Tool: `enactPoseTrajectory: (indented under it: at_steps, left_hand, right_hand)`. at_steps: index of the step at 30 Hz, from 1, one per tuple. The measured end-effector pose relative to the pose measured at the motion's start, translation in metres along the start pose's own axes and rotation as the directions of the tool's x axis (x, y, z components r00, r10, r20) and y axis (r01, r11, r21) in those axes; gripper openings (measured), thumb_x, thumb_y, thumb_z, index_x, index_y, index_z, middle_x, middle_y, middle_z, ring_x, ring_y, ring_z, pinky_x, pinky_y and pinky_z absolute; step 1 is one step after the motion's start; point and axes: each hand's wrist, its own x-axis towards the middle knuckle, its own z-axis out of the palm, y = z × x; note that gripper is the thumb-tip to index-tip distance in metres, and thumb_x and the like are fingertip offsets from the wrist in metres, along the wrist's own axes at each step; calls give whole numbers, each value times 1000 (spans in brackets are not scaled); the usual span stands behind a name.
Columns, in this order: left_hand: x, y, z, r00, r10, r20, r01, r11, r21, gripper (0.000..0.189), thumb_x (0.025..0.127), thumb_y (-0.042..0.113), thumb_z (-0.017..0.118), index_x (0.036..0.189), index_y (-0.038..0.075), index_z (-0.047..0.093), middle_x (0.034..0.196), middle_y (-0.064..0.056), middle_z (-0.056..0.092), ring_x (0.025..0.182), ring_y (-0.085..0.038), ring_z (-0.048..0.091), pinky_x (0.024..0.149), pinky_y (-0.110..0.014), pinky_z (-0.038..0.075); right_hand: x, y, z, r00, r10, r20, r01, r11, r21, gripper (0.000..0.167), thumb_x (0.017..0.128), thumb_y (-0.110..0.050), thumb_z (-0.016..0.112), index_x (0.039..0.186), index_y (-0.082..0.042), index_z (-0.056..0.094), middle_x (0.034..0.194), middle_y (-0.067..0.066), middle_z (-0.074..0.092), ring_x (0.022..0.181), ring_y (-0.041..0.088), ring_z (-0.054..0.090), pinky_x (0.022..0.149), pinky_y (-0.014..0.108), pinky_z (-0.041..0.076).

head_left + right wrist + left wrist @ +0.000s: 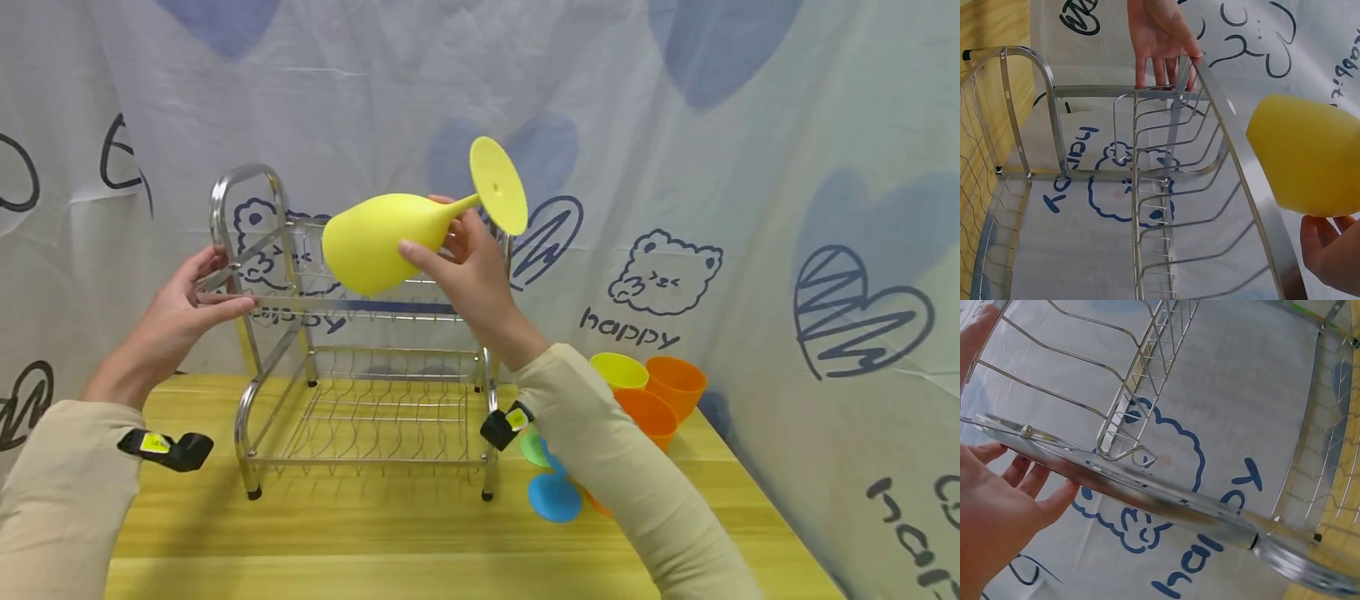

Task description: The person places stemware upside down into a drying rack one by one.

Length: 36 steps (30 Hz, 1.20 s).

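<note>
A yellow plastic goblet (382, 237) lies tilted in my right hand (487, 279), its bowl toward the left and its round foot up to the right. Thumb and fingers pinch it where the bowl narrows to the stem. It is held up in front of the top shelf of a two-tier metal dish rack (360, 306). My left hand (176, 312) grips the rack's left side frame at the top shelf, thumb along the front bar and fingers behind the side. In the right wrist view, the goblet's bowl (1307, 156) is just outside the shelf's front bar (1250, 175).
Right of the rack, partly behind my right sleeve, stand orange cups (677, 385) and a yellow-green cup (618, 371). Blue (555, 498) and green (534, 448) round goblet feet show beside them. A printed cloth (390, 92) hangs behind the wooden table (337, 533).
</note>
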Motion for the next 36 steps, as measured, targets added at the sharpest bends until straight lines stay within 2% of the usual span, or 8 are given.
enactPoseTrajectory:
  at_steps: [6,10,16,19,22,29,33,36]
  left_hand:
    - [-1,-8,0,999,33,-27,-36,993,-115,75,99,11,55,157,22,9,159,-17,5,109,-1,44,116,-53,7]
    - [0,-10,1,998,48,-30,-51,995,-87,75,99,12,55,157,24,9,160,-14,6,114,-3,42,116,-53,9]
    - [-2,-12,2,997,65,-45,-70,990,-120,74,99,10,55,157,23,10,160,-12,8,118,-6,41,117,-40,16]
    - [-3,-14,2,996,72,-57,-80,983,-164,74,98,9,56,157,22,12,160,-10,9,124,-11,37,115,-29,22]
    - [-3,-15,2,995,76,-66,-87,978,-191,75,98,8,57,156,21,13,160,-9,11,129,-16,33,113,-25,24]
    - [-7,-15,4,993,65,-96,-85,971,-226,75,97,8,57,156,23,14,160,-6,12,134,-21,27,117,-34,14]
    - [-6,-16,8,990,79,-115,-110,949,-296,75,96,5,58,156,20,16,159,-9,13,126,-16,35,114,-26,22]
    - [-5,-16,10,989,89,-119,-121,947,-298,74,96,6,59,156,20,18,158,-11,14,119,-8,38,111,-25,26]
  right_hand:
    - [16,12,18,999,38,0,-38,996,-85,52,88,-4,69,134,1,45,124,14,57,109,19,60,90,27,52]
    - [28,17,28,995,102,-4,-100,977,-190,50,89,-10,70,133,-3,48,124,10,57,111,18,58,89,24,51]
    - [43,20,44,964,264,2,-245,896,-372,58,92,-28,68,140,-10,42,136,4,51,120,16,51,90,23,49]
    - [51,24,55,953,304,-12,-282,866,-414,66,91,-29,69,145,-10,37,138,5,50,118,16,52,90,24,49]
    - [58,30,65,945,325,-36,-307,845,-439,73,89,-28,70,147,-8,30,137,9,51,116,16,54,90,25,49]
    - [73,37,92,921,379,-89,-367,768,-526,65,86,-30,73,135,-8,36,113,7,59,95,14,60,76,22,51]
    - [76,39,102,909,405,-97,-385,727,-569,56,88,-30,72,130,-9,41,102,4,61,84,12,60,68,22,51]
    - [76,41,106,904,418,-92,-380,685,-621,51,89,-30,70,128,-9,45,95,1,59,77,11,58,63,21,49]
